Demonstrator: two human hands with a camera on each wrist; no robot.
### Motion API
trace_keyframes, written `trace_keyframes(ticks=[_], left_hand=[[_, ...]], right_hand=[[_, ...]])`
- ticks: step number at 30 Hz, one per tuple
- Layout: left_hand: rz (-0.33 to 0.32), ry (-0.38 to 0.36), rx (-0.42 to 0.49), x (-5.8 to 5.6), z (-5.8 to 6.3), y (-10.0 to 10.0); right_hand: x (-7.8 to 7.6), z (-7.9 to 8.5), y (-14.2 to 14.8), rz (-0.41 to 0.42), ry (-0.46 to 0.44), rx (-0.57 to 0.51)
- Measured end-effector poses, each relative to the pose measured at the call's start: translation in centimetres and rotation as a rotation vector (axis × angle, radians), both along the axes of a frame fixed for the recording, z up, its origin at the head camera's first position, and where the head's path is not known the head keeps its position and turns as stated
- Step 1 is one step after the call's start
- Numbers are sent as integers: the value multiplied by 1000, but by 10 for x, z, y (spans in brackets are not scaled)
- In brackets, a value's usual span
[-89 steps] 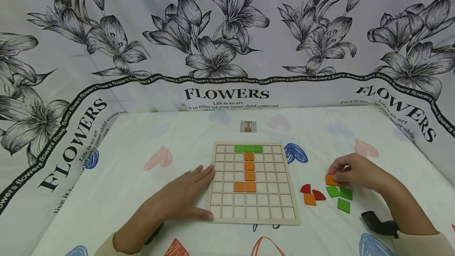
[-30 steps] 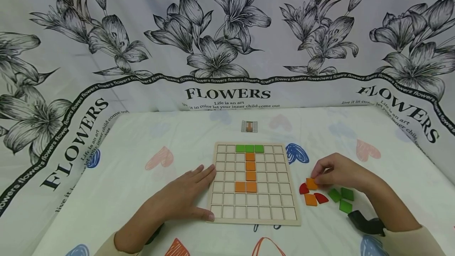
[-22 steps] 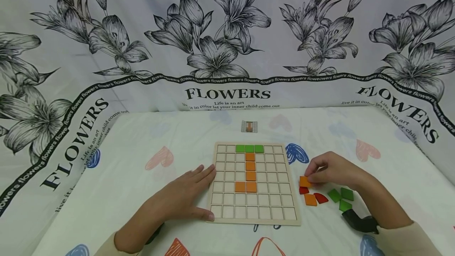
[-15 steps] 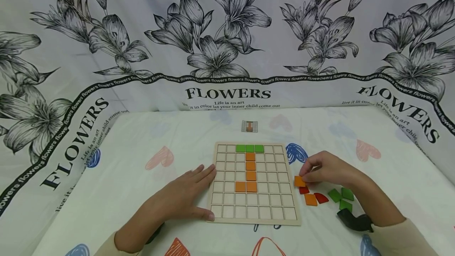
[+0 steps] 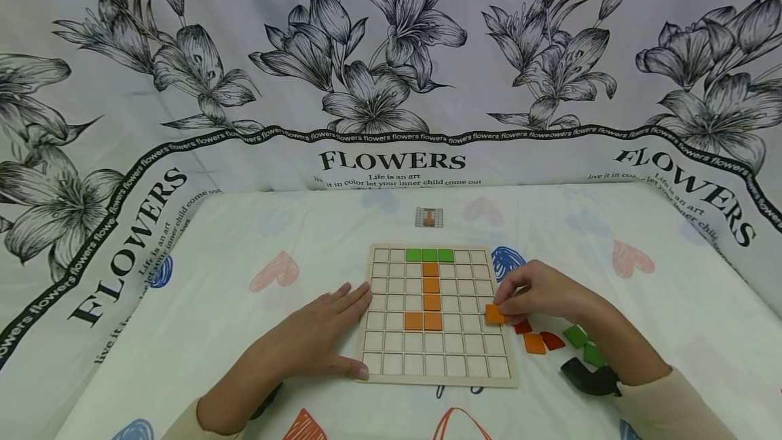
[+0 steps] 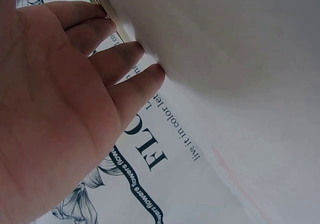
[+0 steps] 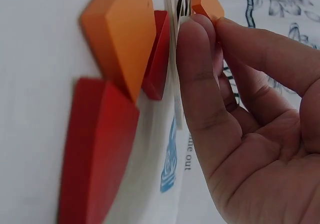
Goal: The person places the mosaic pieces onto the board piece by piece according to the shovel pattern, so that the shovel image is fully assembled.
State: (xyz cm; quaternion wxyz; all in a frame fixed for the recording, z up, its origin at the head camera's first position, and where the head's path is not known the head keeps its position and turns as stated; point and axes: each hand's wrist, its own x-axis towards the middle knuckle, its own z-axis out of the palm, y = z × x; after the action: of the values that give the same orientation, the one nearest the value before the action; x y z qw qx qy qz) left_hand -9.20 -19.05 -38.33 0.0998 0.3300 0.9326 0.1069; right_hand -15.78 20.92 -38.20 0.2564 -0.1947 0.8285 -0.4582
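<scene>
Right hand (image 5: 545, 292) pinching orange square (image 5: 493, 315), sides roughly aligned with board (image 5: 393, 343), now over board's right edge, previously beyond it; left hand (image 5: 319, 337), spread, touching left edge.

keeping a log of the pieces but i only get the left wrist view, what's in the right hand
Observer: The right hand pinches an orange square tile.
Operator: is it down in a cell yet
Observer: No; in the head view it overlaps the right edge of the board, not seated in any cell.
Operator: any red ones about
Observer: Yes, two red pieces lie off the board, to its right.
</scene>
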Motion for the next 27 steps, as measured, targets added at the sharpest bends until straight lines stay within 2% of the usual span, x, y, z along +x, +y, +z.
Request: trace_keyframes(ticks=[9,23,27], left_hand=[[6,-4,1,1,1,1],[-1,7,3,0,1,1],[3,-1,4,0,1,1]], right_hand=[[-2,0,-19,7,-46,-15],[-1,-2,-45,20,61,51],[0,-2,-50,16,54,46]])
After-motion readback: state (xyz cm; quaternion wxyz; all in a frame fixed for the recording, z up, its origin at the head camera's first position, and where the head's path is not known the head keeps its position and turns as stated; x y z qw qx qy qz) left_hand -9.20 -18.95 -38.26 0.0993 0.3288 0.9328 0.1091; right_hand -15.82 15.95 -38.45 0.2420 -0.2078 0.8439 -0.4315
